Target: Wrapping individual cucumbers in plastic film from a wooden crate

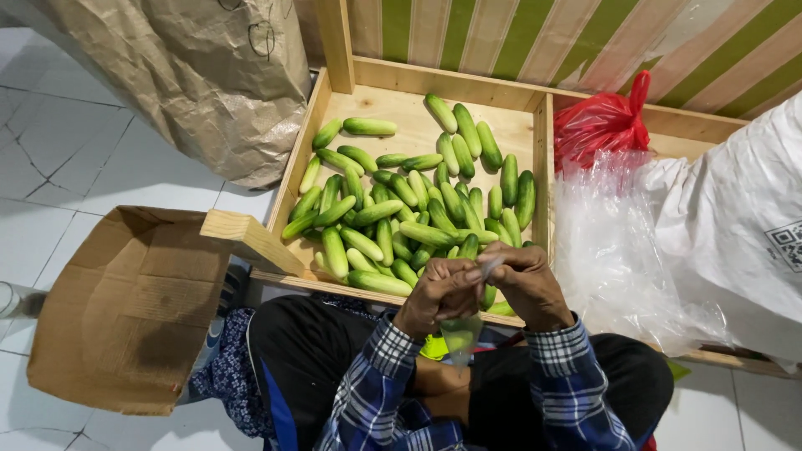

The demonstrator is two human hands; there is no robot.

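Both hands meet at near edge of shallow wooden crate (302, 150), over lap. Left hand (440, 292) and right hand (525, 282) each pinch mouth of small clear plastic bag (461, 332); fingers clamped on film. Bag hangs straight down between wrists, long axis vertical, equally near both hands. Forearms angled inward, plaid sleeves. Heap of green cucumbers (401, 209) fills crate just beyond knuckles.
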